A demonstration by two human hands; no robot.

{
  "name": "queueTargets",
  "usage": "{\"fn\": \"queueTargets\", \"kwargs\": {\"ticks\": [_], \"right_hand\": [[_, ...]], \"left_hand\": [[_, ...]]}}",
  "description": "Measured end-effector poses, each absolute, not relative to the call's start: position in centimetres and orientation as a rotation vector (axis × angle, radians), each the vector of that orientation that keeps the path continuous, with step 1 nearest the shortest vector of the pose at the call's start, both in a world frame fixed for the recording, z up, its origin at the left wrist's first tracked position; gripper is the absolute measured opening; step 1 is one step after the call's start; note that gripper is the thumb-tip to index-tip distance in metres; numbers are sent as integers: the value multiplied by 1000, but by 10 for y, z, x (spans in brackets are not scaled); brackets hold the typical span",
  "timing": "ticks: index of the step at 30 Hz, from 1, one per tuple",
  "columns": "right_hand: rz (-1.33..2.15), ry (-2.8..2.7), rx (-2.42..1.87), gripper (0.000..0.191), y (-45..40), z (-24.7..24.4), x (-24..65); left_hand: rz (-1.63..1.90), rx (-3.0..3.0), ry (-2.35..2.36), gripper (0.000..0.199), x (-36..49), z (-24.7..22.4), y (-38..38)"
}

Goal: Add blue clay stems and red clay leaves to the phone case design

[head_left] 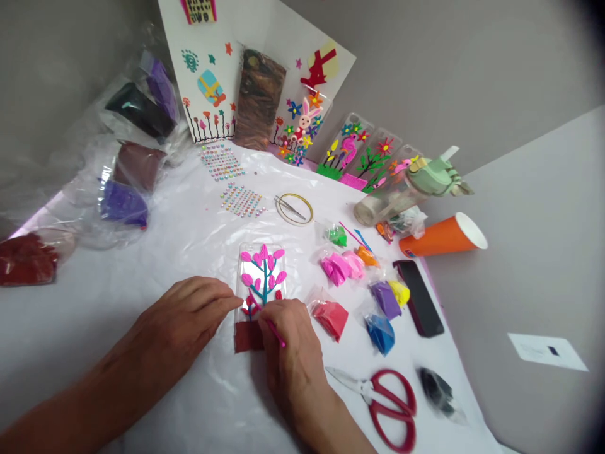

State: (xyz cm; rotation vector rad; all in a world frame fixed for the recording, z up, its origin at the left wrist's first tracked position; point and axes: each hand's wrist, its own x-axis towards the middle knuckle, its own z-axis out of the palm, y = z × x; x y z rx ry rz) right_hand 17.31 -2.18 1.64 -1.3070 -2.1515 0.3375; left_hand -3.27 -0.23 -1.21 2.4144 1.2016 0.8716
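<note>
A clear phone case (240, 277) lies flat on the white-covered table, decorated with a clay plant. The plant has a teal stem (265, 277), pink leaves (264, 254) and small red leaves low down, above a brown clay band (247, 337). My right hand (293, 347) is closed around a thin pink modelling tool (276, 333), its tip at the small red leaves. Those fingers hide the lower right of the case. My left hand (189, 318) has its fingers stretched out, fingertips at the left edge of the case.
Bagged clay lumps, including red (331, 318) and blue (380, 334), lie right of the case. Red-handled scissors (392, 403) are near my right forearm. Beyond are a phone (420, 299), orange cup (437, 236), bottle (401, 192), tweezers (292, 208) and gem sheets (243, 200). Decorated cases (347, 148) stand behind.
</note>
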Motion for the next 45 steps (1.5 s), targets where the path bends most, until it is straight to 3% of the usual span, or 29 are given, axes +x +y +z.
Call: {"fn": "queueTargets", "kwargs": {"ticks": [45], "right_hand": [[508,-2261,-1206,21,-28,20,184]], "left_hand": [[852,2371,1207,26,-33,-14,-2]]}}
